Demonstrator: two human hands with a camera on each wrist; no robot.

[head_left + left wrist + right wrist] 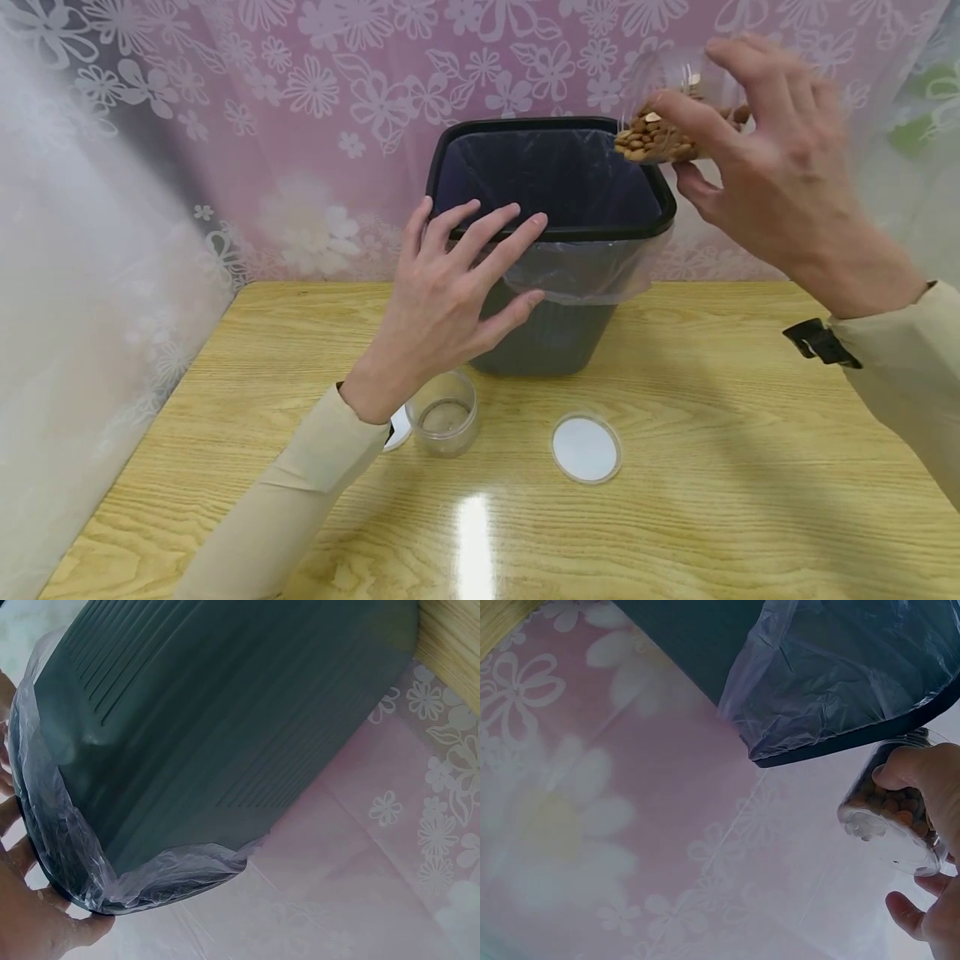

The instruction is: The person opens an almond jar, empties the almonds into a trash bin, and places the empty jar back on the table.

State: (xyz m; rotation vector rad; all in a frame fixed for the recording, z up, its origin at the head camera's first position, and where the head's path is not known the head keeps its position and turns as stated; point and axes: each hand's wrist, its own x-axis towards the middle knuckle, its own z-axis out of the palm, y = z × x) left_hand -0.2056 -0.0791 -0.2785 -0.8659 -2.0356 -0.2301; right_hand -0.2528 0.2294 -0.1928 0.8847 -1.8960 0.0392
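Note:
A dark trash can (555, 337) with a black rim stands at the back of the table, lined with a clear plastic bag (592, 271) folded over its edge. My left hand (450, 304) rests at the near left of the rim, fingers spread. Above the right rim, my right hand (798, 158) grips a clear plastic jar (654, 79) tipped on its side, its mouth toward the can. Almonds (639, 142) are heaped along the lower side of the jar, near its mouth. In the right wrist view, the jar (870, 825) shows its base, with thumb and fingers around it.
Another clear jar (444, 429), without a lid, stands upright near my left wrist. A white disc-like lid (398, 431) partly shows behind it. To its right lies a round white lid (587, 450) with a clear edge. A flowered pink curtain (330, 108) hangs behind the wooden table (675, 517).

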